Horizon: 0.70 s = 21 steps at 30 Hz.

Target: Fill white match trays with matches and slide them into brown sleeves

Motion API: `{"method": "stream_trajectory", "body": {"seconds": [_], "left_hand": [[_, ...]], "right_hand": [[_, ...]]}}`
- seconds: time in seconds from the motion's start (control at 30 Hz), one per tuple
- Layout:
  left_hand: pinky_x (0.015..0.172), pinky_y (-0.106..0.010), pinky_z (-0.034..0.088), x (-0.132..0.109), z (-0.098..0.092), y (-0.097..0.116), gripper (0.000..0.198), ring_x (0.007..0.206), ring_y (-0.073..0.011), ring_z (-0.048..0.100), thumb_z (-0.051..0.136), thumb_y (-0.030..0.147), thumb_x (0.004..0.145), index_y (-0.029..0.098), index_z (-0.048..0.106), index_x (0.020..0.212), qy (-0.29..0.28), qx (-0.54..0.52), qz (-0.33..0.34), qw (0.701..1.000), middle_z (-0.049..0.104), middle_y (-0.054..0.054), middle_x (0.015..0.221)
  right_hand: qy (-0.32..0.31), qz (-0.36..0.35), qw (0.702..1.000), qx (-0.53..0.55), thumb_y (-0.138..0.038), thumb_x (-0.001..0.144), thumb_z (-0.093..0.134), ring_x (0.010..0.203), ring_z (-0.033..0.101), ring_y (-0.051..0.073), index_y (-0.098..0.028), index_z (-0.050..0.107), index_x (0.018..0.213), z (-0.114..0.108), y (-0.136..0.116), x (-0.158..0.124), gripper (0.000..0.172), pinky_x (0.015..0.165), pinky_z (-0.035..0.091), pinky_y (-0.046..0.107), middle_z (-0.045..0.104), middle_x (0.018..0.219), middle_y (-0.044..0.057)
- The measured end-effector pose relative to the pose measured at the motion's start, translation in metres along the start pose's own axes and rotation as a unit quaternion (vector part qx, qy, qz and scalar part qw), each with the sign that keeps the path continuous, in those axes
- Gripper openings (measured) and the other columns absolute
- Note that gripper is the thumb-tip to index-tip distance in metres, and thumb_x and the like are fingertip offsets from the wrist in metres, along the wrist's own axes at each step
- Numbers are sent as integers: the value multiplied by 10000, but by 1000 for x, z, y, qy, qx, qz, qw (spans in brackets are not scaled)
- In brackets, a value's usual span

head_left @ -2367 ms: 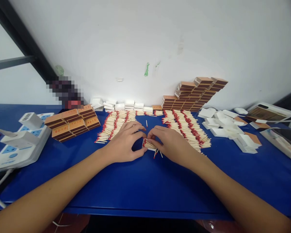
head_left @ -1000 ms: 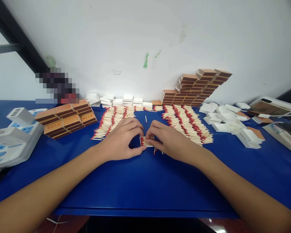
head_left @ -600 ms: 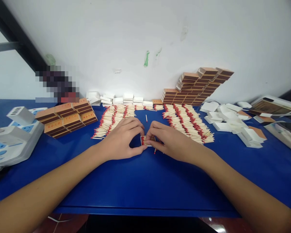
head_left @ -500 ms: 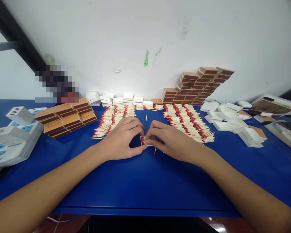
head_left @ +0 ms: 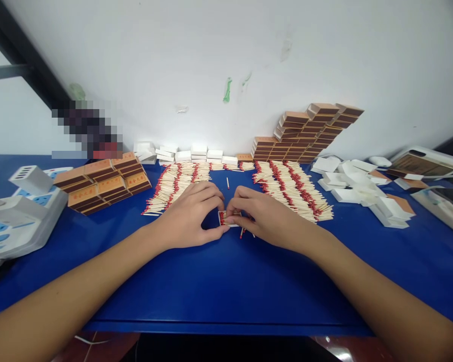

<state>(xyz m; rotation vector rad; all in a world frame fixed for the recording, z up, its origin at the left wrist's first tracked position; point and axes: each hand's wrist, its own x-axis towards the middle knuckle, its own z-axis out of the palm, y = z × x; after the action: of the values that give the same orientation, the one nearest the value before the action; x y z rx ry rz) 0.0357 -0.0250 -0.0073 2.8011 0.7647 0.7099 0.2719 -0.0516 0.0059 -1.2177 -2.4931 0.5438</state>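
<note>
A small white matchbox tray [head_left: 234, 225] with red-headed matches in it lies on the blue table between my hands. My left hand [head_left: 196, 213] grips the tray's left end, the thumb at its near edge and the fingers at its far side. Over the tray's right part, my right hand [head_left: 258, 216] has its fingers closed in a pinch on matches, partly hidden by the fingers. A few loose matches [head_left: 242, 233] stick out below the right hand. One single match [head_left: 228, 183] lies just beyond the tray. Matches in wide rows spread beside both hands, at left [head_left: 177, 186] and right [head_left: 292, 188].
Closed matchboxes are stacked at left [head_left: 105, 186] and against the wall at right [head_left: 305, 138]. White trays line the wall [head_left: 199, 152], with more heaped at right [head_left: 355, 186]. A power strip [head_left: 30, 211] is at far left, phones [head_left: 449, 201] at far right.
Hardly anything differs. My right fingers have shifted very slightly over the tray, and a loose match end shows a little more beneath the right hand.
</note>
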Motion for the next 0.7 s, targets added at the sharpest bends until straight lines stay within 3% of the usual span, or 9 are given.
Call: {"method": "stream_trajectory", "body": {"seconds": [0.33, 0.7], "left_hand": [[1131, -499, 462, 1, -1, 1, 209, 1217, -289, 610, 714, 408, 938, 212, 664, 989, 1, -8, 0, 1000, 719, -81, 1180], [1126, -489, 458, 0, -2, 0, 230, 1228, -291, 599, 712, 417, 944, 210, 673, 1036, -14, 9, -3, 1000, 707, -84, 1186]], "right_hand": [[-6, 27, 999, -19, -373, 1058, 617, 806, 590, 167, -205, 658, 953, 0, -1, 0, 202, 708, 433, 315, 590, 1028, 40], [30, 18, 999, -19, -294, 1010, 664, 786, 568, 163, -216, 662, 926, -7, 8, -2, 114, 692, 421, 307, 602, 975, 31]]}}
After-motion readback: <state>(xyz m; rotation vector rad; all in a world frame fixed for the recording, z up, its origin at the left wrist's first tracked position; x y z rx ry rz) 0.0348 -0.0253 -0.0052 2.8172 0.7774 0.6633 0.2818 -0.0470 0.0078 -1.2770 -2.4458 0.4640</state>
